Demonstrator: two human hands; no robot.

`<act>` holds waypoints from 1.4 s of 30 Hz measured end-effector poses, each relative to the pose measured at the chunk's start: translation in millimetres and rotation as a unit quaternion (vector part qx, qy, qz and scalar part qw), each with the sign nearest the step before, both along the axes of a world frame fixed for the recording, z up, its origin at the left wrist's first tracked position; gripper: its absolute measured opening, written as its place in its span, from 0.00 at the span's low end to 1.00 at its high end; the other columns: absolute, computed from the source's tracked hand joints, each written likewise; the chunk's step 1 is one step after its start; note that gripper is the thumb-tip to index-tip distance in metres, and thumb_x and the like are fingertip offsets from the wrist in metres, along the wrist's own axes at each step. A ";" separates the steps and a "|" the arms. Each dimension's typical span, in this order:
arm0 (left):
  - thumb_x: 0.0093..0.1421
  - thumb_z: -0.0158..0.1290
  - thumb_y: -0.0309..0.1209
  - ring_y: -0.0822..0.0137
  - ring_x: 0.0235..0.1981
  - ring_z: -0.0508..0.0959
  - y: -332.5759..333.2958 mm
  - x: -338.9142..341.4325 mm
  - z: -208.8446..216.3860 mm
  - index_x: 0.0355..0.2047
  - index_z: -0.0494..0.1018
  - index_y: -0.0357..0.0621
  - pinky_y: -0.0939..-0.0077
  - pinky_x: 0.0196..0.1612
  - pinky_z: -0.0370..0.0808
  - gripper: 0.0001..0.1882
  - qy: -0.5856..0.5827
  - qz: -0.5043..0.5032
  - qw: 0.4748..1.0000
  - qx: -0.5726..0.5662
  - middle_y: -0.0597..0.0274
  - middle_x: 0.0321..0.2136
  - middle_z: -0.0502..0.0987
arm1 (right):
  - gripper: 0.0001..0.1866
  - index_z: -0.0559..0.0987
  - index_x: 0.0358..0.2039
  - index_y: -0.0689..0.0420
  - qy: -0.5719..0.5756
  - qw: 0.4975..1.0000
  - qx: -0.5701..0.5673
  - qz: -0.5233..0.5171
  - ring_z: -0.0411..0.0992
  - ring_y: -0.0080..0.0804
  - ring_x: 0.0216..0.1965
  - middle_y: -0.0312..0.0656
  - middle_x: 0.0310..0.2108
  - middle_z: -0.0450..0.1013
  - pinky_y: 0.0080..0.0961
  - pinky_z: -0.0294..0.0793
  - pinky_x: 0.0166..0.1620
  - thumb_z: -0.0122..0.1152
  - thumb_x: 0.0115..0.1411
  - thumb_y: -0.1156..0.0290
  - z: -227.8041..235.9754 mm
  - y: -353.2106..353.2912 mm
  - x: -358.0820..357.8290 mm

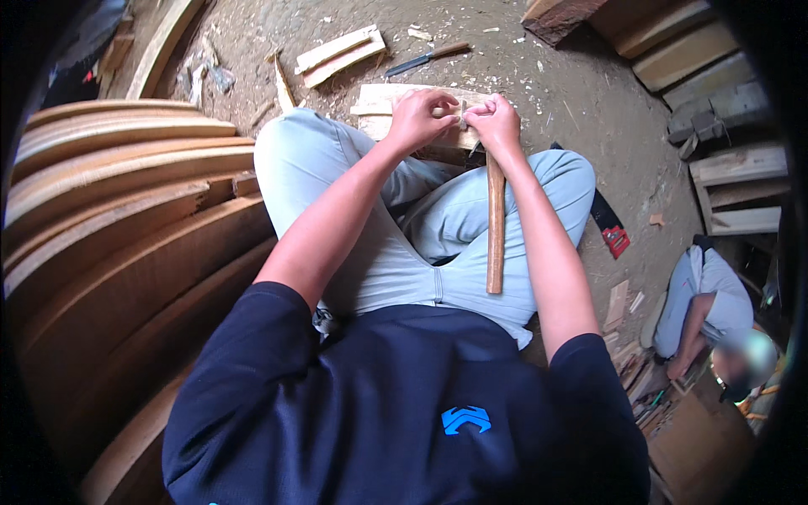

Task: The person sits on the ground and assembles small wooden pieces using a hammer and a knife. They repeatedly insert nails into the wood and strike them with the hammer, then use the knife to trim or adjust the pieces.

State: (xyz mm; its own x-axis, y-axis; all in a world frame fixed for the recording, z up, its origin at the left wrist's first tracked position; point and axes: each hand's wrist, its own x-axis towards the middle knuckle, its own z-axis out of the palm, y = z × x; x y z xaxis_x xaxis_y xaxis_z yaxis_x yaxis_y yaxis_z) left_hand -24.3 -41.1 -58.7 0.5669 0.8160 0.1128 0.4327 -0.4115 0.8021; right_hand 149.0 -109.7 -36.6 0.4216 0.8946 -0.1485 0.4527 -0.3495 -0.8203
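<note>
Curling at twelve o'clock over a board, left hand and right hand flanked a small piece, grip unclear.

Wood chips litter the dirt floor I watch remotely, with planks stacked along the left and timber piled at upper right.

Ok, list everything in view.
Ground: one, brown, top
Boards: at least two, pale, centre
Small piece: one, greyish, over boards
Tool handle: one, brown, centre
Knife: one, brown-handled, beyond boards
Offcuts: two, pale, top
Chips: many, pale, ground
Saw: one, black and red, right
Planks: several, tan, left
Timbers: several, brown, right
Co-worker: one, pale clothing, right
Shirt: one, navy, bottom
Trousers: one, grey, centre
Left grip: one, bare, upper centre
Right grip: one, bare, upper centre
</note>
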 end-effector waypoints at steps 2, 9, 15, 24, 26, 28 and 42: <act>0.51 0.65 0.42 0.61 0.35 0.81 -2.6 2.8 4.6 0.38 0.84 0.55 0.64 0.43 0.74 0.15 0.018 0.004 1.000 0.020 0.64 0.31 0.82 | 0.17 0.67 0.27 0.58 0.020 1.000 0.009 -0.010 0.80 0.25 0.30 0.40 0.26 0.80 0.27 0.78 0.33 0.72 0.50 0.75 -5.2 -0.5 2.0; 0.49 0.65 0.49 0.59 0.39 0.76 -9.8 6.4 -2.0 0.32 0.85 0.70 0.57 0.43 0.65 0.10 0.071 0.051 0.995 0.050 0.69 0.29 0.78 | 0.21 0.62 0.27 0.56 0.078 0.996 0.047 0.005 0.81 0.25 0.31 0.44 0.27 0.80 0.24 0.79 0.35 0.71 0.51 0.79 -19.0 -1.8 9.9; 0.50 0.64 0.52 0.58 0.39 0.77 -10.3 6.7 -2.5 0.36 0.85 0.69 0.57 0.43 0.65 0.14 0.056 0.047 0.995 0.065 0.68 0.30 0.79 | 0.20 0.63 0.28 0.57 0.063 0.997 0.053 0.000 0.81 0.26 0.32 0.45 0.27 0.81 0.24 0.80 0.35 0.70 0.52 0.78 -12.9 -4.5 3.9; 0.52 0.62 0.57 0.61 0.43 0.75 -14.3 7.3 -1.5 0.49 0.81 0.80 0.60 0.48 0.63 0.23 0.092 0.038 0.991 0.086 0.65 0.35 0.78 | 0.17 0.66 0.26 0.58 0.078 0.995 0.065 -0.024 0.74 0.21 0.27 0.38 0.24 0.75 0.25 0.75 0.33 0.70 0.55 0.73 -13.3 -2.8 6.3; 0.53 0.62 0.57 0.61 0.43 0.75 -14.5 6.8 -2.0 0.49 0.81 0.80 0.60 0.49 0.63 0.22 0.091 0.037 0.991 0.086 0.67 0.35 0.78 | 0.16 0.67 0.26 0.59 0.084 0.993 0.068 -0.046 0.69 0.21 0.26 0.37 0.23 0.71 0.27 0.72 0.32 0.67 0.58 0.68 -12.6 -2.8 13.9; 0.52 0.62 0.57 0.62 0.43 0.75 -14.5 6.8 -0.5 0.49 0.82 0.80 0.60 0.49 0.63 0.22 0.097 0.039 0.991 0.086 0.68 0.35 0.78 | 0.16 0.68 0.25 0.59 0.082 0.993 0.050 -0.076 0.64 0.21 0.26 0.36 0.22 0.68 0.28 0.68 0.32 0.63 0.62 0.63 -3.5 -3.1 29.4; 0.52 0.63 0.56 0.64 0.41 0.74 -15.0 8.2 -2.2 0.48 0.82 0.78 0.61 0.47 0.61 0.22 0.075 0.038 0.993 0.087 0.70 0.32 0.76 | 0.10 0.77 0.44 0.62 0.135 0.989 0.038 0.044 0.76 0.23 0.37 0.40 0.34 0.77 0.21 0.74 0.40 0.47 0.71 0.73 14.9 -11.8 26.5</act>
